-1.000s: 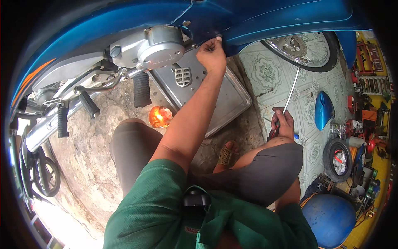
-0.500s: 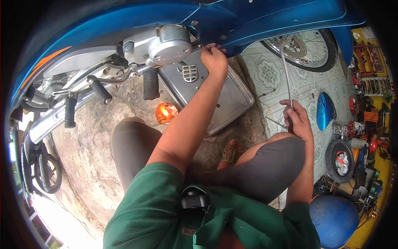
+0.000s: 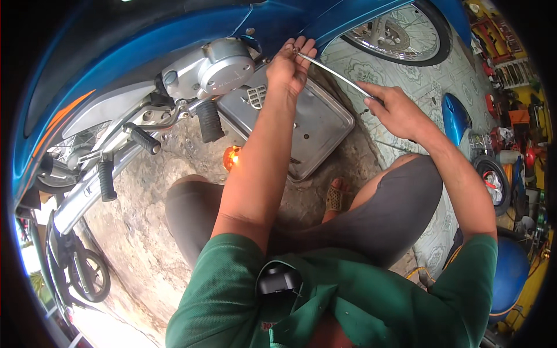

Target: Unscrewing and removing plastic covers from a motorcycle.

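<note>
My left hand (image 3: 288,65) is raised below the motorcycle's blue body panel (image 3: 325,24), palm turned up and fingers partly curled. A small dark piece, too small to name, shows at its fingers. The far end of a long thin metal rod (image 3: 336,74) meets that piece. My right hand (image 3: 400,110) is closed around the rod's near end, where a dark part shows at the fingers. To the left of my left hand is the round silver engine cover (image 3: 226,68).
Under the engine lies a metal tray (image 3: 325,124). A black rubber footpeg (image 3: 209,120) and an orange lamp (image 3: 231,158) are left of my left forearm. The spoked front wheel (image 3: 400,35) stands beyond. A blue fairing piece (image 3: 456,119) and tools (image 3: 519,116) are at right.
My right hand has come up and left, swinging the rod from nearly upright to a slant that reaches my left hand. My left hand has turned palm up and moved off the engine side.
</note>
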The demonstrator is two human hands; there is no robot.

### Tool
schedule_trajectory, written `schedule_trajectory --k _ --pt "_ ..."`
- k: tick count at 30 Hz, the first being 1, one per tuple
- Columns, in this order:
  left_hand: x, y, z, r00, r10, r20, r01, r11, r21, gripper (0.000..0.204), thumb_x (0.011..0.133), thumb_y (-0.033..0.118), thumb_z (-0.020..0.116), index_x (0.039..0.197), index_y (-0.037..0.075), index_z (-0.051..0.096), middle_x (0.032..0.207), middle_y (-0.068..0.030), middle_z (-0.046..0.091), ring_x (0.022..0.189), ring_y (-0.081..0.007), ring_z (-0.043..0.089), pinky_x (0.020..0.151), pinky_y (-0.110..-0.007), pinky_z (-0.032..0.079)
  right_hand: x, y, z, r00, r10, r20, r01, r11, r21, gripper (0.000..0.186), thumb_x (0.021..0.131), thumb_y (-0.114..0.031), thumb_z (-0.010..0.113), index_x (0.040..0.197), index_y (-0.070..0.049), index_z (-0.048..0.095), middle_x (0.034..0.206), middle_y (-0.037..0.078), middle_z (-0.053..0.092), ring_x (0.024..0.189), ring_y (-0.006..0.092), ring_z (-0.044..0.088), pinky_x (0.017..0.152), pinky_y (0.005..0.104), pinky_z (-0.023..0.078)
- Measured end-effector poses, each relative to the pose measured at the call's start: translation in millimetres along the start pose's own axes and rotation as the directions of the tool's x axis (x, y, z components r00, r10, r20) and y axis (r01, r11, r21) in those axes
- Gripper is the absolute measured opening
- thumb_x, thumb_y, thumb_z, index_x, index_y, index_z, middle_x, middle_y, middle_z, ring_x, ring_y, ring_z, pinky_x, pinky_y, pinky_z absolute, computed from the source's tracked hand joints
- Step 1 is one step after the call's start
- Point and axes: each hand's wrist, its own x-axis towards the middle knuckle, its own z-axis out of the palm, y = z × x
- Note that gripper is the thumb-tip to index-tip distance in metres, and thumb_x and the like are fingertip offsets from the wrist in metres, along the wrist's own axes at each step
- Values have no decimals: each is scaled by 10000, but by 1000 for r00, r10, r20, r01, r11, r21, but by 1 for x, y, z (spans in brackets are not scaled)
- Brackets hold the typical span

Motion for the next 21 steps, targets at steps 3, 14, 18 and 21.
schedule_trajectory --k 3,14,18,21 --pt "3 1 0 1000 -10 -1 10 999 -32 309 1039 120 323 1301 -28 391 1369 -221 489 1190 -416 557 957 -514 524 7 -5 7 998 70 6 -70 998 -10 419 966 -119 499 1377 -37 493 755 116 599 662 171 547 683 331 471" --pt "7 -3 -29 996 -68 57 78 975 -208 283 1040 118 310 1239 -18 458 1299 -182 557 1215 -398 544 995 -533 495 8 -20 27 898 375 231 -437 819 371 414 983 -166 500 1377 -39 493 735 22 572 517 78 475 487 242 415" --pt "9 -1 -35 986 -117 122 133 981 -138 264 1034 138 365 1195 -32 487 1269 -180 575 1207 -375 557 990 -497 510 7 -20 51 847 415 333 -525 545 654 412 987 -181 502 1364 -14 489 734 27 571 491 72 465 451 226 399" --pt "13 3 -34 978 -197 70 193 979 61 246 1025 161 427 1136 -43 511 1193 -179 617 1131 -343 615 927 -437 559 8 -22 67 853 431 295 -494 481 725 409 989 -187 503 1352 1 490 742 29 575 496 77 476 454 224 408"
